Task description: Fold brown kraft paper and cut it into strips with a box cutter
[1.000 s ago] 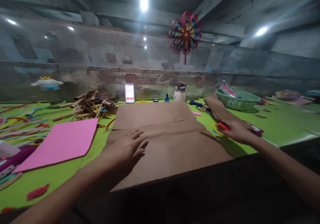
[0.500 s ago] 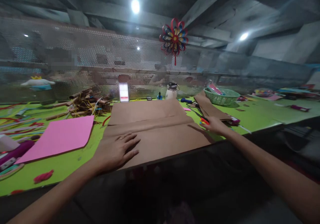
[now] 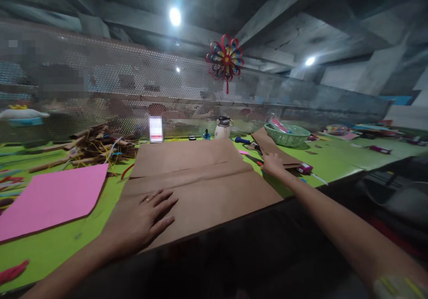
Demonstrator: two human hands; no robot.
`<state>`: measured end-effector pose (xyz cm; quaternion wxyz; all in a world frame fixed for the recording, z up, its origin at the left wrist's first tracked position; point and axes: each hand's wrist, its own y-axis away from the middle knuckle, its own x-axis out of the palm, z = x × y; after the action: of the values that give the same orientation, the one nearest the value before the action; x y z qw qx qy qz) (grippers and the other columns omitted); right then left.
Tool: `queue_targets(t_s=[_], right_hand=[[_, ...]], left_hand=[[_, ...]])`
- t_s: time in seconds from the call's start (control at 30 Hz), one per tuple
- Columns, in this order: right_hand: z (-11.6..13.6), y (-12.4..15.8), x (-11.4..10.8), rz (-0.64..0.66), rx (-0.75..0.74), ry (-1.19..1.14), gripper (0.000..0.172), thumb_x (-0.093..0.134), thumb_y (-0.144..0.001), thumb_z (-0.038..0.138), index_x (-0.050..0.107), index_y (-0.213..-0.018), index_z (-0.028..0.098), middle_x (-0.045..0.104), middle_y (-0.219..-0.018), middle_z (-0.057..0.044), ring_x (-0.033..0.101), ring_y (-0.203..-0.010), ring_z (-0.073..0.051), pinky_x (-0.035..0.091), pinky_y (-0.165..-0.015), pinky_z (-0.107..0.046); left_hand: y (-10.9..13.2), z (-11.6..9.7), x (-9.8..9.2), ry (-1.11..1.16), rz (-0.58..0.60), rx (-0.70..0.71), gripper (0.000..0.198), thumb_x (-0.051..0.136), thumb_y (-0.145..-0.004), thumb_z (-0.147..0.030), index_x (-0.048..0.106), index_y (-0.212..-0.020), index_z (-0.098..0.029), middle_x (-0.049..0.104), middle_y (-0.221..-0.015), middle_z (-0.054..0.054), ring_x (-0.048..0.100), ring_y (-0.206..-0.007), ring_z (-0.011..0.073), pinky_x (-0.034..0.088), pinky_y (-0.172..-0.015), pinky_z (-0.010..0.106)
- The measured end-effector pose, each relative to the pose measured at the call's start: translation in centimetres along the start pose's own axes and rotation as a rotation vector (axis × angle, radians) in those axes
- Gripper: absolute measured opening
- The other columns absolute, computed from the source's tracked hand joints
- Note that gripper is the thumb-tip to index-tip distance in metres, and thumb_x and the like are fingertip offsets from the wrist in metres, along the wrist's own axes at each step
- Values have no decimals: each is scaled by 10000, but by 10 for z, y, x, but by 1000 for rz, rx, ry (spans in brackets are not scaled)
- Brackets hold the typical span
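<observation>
A large sheet of brown kraft paper (image 3: pixel 207 192) with creases across it lies at the table's front edge. My left hand (image 3: pixel 147 219) rests flat on its left part, fingers spread. To the right of the sheet, my right hand (image 3: pixel 273 164) is closed over the handles of a pair of scissors (image 3: pixel 254 160). The dark blades and a bit of orange handle show; the rest is hidden under the fingers. Just behind this hand lies a folded piece of brown paper (image 3: pixel 267 142).
On the green table (image 3: pixel 337 158) are a pink sheet (image 3: pixel 56 198), a heap of brown paper rolls (image 3: pixel 96 145), a phone (image 3: pixel 155 129), a bottle (image 3: pixel 223 128), a green basket (image 3: pixel 288 137) and a purple item (image 3: pixel 305 169). A petalled ornament (image 3: pixel 227 59) hangs before the mesh partition (image 3: pixel 133 80).
My right hand has moved slightly forward and left, covering more of the scissors' handles. My left hand stays flat on the sheet. The whole view has shifted a little.
</observation>
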<state>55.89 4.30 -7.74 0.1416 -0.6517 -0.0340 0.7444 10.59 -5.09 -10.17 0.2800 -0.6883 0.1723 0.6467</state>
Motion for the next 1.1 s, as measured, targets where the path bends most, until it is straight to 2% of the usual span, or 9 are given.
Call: queue_targets(t_s=[0.1,0.17,0.27,0.37,0.5,0.7,0.8,0.9,1.1], right_hand=[[6,23,-9,23,-163,-7,318,615,-820,253,629,-1115,136,559,-1189,-173,455,-1178,-317,353,-991,-437],[13,48,-17,109,-347,-50,358,641,-794,287,642,-1135,179,585,-1186,-124,495,-1148,-265,366,-999,-354],[23,86,-27,311,-678,-142,611,689,-737,437,547,-1291,224,539,-1291,-93,485,-1178,-261,380,-1007,-354],[26,104,-29,411,-840,-147,798,663,-741,529,396,-1412,191,440,-1392,-135,418,-1246,-299,358,-1033,-420],[17,105,-8,321,-869,-80,752,622,-791,507,378,-1419,174,450,-1386,-156,408,-1250,-317,342,-1036,-476],[0,117,7,181,-908,-124,528,560,-824,257,482,-1344,214,496,-1370,-112,470,-1200,-287,374,-1013,-494],[-6,121,-3,222,-878,-211,388,449,-868,232,598,-1226,213,583,-1284,-86,527,-1157,-254,411,-989,-447],[-8,118,-17,292,-763,-303,370,383,-913,350,677,-1100,224,682,-1117,-72,621,-1014,-241,469,-908,-400],[4,98,-39,480,-620,-381,508,422,-869,580,705,-998,179,710,-958,-79,632,-874,-262,476,-783,-344]], left_hand=[[-1,0,-3,-6,40,-30,550,336,-897,-607,386,-1386,-361,360,-1473,6,302,-1365,312,282,-1100,505],[-2,-2,-9,-9,82,-41,568,314,-894,-622,382,-1391,-355,352,-1479,14,301,-1365,313,289,-1093,506],[-7,-6,-21,-4,152,-23,607,317,-881,-639,418,-1381,-311,377,-1467,57,354,-1333,311,331,-1068,473],[-14,-9,-29,13,234,11,636,331,-870,-647,427,-1379,-277,394,-1449,94,409,-1288,303,366,-1036,436],[-20,-7,-23,-9,263,-20,694,309,-848,-698,354,-1416,-302,323,-1491,92,318,-1340,331,279,-1077,483],[-11,-9,-23,12,286,-16,723,296,-850,-703,350,-1421,-263,307,-1496,112,296,-1357,319,259,-1090,456],[-4,-15,-36,71,306,-7,694,326,-855,-682,391,-1401,-259,342,-1481,103,370,-1318,307,286,-1081,421],[3,-10,-55,228,346,-43,642,347,-863,-660,426,-1377,-284,379,-1467,48,397,-1307,267,285,-1091,363],[34,44,-77,801,316,-301,690,205,-853,-702,509,-1311,-286,571,-1303,39,490,-1235,263,371,-1038,367]])
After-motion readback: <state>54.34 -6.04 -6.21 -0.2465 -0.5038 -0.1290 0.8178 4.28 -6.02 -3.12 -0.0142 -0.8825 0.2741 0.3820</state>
